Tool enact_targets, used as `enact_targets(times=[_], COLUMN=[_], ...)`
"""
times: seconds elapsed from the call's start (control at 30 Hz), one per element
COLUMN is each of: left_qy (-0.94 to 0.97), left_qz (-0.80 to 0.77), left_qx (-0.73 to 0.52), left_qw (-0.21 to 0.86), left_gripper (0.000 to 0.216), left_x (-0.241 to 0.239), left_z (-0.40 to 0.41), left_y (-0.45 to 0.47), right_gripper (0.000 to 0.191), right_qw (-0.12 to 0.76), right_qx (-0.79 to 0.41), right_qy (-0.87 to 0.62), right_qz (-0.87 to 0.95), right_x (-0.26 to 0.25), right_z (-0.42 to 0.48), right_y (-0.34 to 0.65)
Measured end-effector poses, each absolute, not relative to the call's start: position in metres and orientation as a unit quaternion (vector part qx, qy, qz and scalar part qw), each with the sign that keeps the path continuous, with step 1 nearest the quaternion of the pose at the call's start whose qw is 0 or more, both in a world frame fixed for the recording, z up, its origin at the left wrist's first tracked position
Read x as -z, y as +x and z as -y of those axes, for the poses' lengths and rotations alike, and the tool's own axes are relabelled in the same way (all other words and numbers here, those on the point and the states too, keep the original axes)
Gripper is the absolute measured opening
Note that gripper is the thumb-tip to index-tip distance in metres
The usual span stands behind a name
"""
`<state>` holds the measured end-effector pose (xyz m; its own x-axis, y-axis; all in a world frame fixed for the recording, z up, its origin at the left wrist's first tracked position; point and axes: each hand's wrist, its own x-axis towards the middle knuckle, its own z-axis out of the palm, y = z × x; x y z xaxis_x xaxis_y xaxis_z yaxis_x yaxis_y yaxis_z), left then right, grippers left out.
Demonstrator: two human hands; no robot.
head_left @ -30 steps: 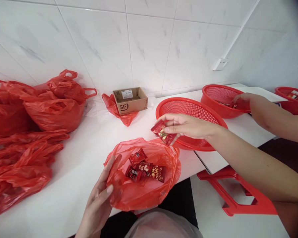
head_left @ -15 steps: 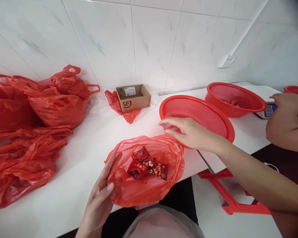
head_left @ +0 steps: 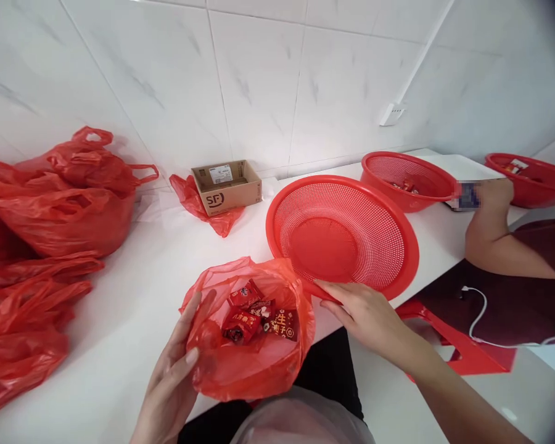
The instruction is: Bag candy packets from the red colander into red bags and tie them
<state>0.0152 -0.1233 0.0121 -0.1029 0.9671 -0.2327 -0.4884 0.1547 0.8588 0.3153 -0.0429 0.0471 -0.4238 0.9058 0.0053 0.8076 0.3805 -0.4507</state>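
Observation:
My left hand (head_left: 173, 364) grips the left side of a thin red plastic bag (head_left: 245, 379), with the thumb inside its mouth edge. The bag's mouth stands wide, and several small red wrapped snack packets (head_left: 243, 320) lie within. My right hand (head_left: 370, 317) is closed on the near rim of a large red plastic colander (head_left: 324, 246), thumb below the rim and fingers over it. Nothing lies in the colander, which is tilted towards me just behind the bag.
Full red bags (head_left: 69, 216) crowd the left of the white table (head_left: 134, 308). A small cardboard box (head_left: 234, 197) stands by the wall. Another red colander (head_left: 407, 197) holds packets; farther right are a co-worker's arm (head_left: 490, 228), a blurred scale (head_left: 467, 196) and a red basket (head_left: 536, 191). A red stool (head_left: 481, 364) stands below.
My right hand has come down from above the large colander and taken hold of its near rim. The view has turned right. My left hand keeps its hold on the bag.

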Motion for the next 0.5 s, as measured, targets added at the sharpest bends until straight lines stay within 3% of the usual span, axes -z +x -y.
enact_targets(times=[0.3,0.4,0.5], left_qy=[0.211,0.197,0.186], left_qz=[-0.597,-0.597,-0.587], left_qx=[-0.590,-0.603,-0.617], left_qw=[0.501,0.490,0.490], left_gripper=[0.082,0.085,0.079], left_x=[-0.027,-0.023,-0.012], left_z=[0.127,0.132,0.136], left_y=[0.029,0.023,0.012], right_gripper=[0.036,0.036,0.036], right_qw=[0.163,0.244,0.351], right_qx=[-0.022,0.035,-0.051], right_qy=[-0.545,-0.544,-0.502], right_qz=[0.822,0.802,0.789], right_x=[-0.046,-0.039,-0.045], right_z=[-0.045,-0.065,-0.051], right_y=[0.332,0.328,0.317])
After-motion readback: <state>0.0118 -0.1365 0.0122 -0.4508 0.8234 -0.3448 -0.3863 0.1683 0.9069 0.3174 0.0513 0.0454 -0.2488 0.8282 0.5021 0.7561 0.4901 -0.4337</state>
